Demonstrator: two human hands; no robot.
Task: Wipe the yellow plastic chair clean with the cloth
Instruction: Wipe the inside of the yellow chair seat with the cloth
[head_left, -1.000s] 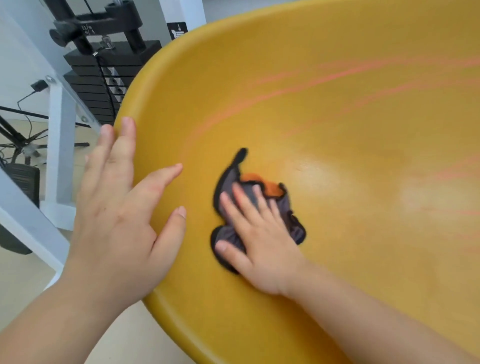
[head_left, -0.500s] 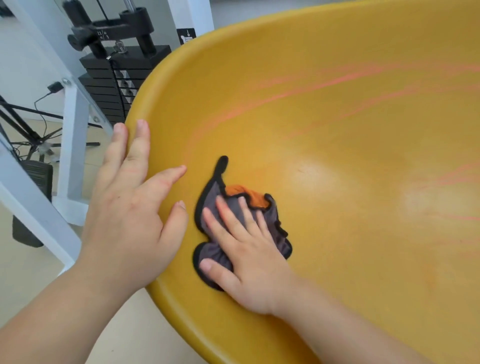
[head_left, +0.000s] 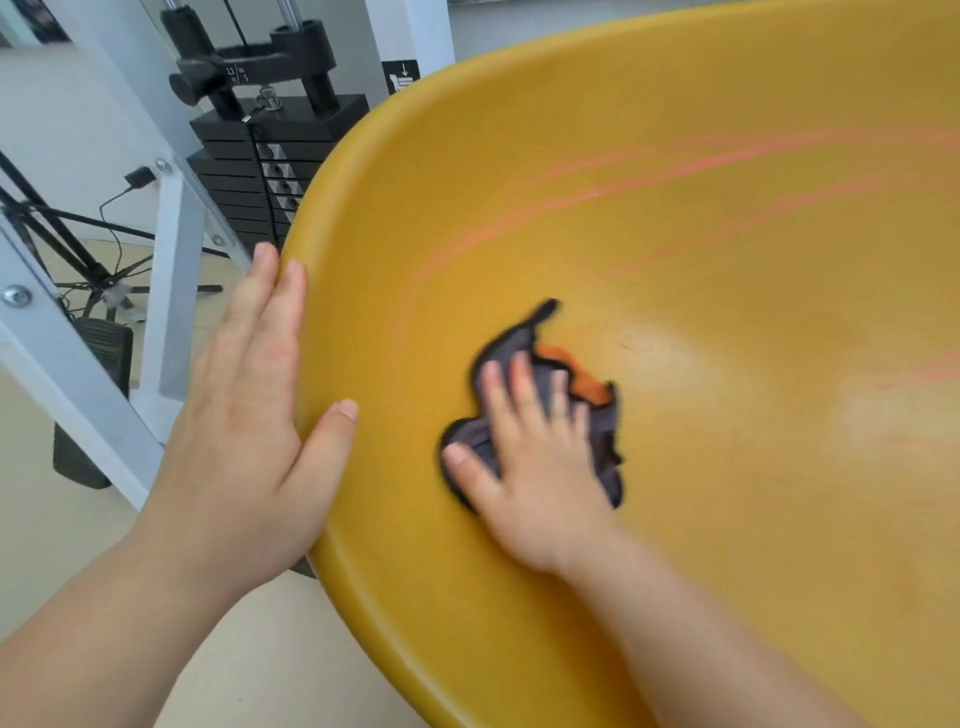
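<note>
Weight stack (head_left: 270, 156) + white frame (head_left: 171, 291) sit just beside the chair's left edge, so little elbow room that side. Left hand (head_left: 249, 415) is flat, fingers straight along the outside of the rim and thumb over the inside, bracing and holding nothing. Chair (head_left: 727, 260) fills the rest of the view. Cloth (head_left: 514, 343) lies bunched on the seat near the left rim, under the right hand (head_left: 535, 467), which is spread flat and pressing, not gripping; it's blurred. Risks: cloth is only pinned, so a fast stroke could slide the hand off it; a push w/o the brace could shift the chair. Open seat to the right, pink streaks (head_left: 597, 195) not yet wiped.
</note>
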